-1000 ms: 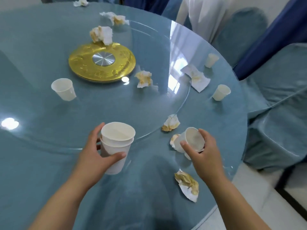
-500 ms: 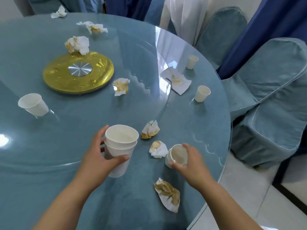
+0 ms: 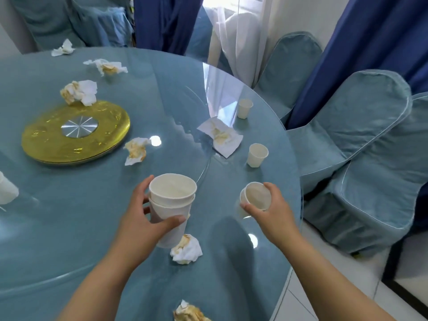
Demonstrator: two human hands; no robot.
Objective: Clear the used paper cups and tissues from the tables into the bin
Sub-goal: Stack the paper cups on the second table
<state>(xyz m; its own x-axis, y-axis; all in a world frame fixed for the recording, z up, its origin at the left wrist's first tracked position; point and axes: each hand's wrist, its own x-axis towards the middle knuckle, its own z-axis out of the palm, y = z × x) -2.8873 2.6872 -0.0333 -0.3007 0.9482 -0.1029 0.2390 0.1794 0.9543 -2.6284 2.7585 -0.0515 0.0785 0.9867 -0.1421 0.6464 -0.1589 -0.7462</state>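
My left hand (image 3: 141, 218) grips a stack of two nested white paper cups (image 3: 171, 205) above the round blue table (image 3: 69, 228). My right hand (image 3: 268, 212) holds a single tilted paper cup (image 3: 256, 196) off the table, its mouth facing me. Two more cups stand on the right side, one (image 3: 256, 155) near and one (image 3: 244, 108) farther back. Another cup (image 3: 7, 191) is cut off at the left edge. Stained crumpled tissues lie scattered: one (image 3: 186, 249) under my left hand, one (image 3: 190, 313) at the bottom edge, one flat (image 3: 220, 136), others (image 3: 136, 150) farther back. No bin is visible.
A gold turntable base (image 3: 74, 133) sits under the glass lazy Susan (image 3: 162, 93). Blue-covered chairs (image 3: 361, 158) crowd the table's right side, with dark blue curtains (image 3: 361, 42) behind. White floor tiles (image 3: 324, 304) show at the lower right.
My right hand lifted its cup off the table and away from the tissues. The view shifted right and forward, so the tissues slid toward the bottom; the left hand kept its stack.
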